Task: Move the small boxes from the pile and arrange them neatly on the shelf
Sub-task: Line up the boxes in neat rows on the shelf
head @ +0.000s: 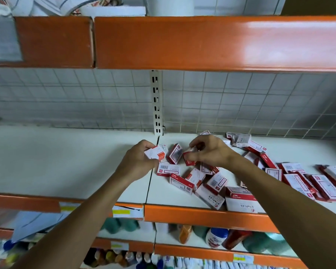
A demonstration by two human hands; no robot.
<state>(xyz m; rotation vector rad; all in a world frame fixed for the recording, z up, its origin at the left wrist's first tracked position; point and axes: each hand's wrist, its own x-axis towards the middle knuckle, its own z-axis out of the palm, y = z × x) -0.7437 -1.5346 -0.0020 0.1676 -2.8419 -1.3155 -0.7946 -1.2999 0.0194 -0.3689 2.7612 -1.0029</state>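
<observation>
A pile of small red-and-white staple boxes point(217, 183) lies scattered over the right half of the white shelf point(66, 162). My left hand point(138, 162) is closed around one staple box point(156, 153) at the shelf's middle seam, just left of the pile. My right hand point(209, 150) hovers over the pile's left end, its thumb and fingers pinching another small box point(188, 158) that is tilted up off the shelf. More boxes trail away to the right point(318, 183) and toward the back wall point(241, 139).
An orange-edged shelf point(202, 43) hangs overhead with tape rolls on it. A slotted upright point(156, 101) runs down the tiled back wall. Lower shelves hold bottles and jars point(215, 237). The orange front lip point(202, 214) borders the shelf.
</observation>
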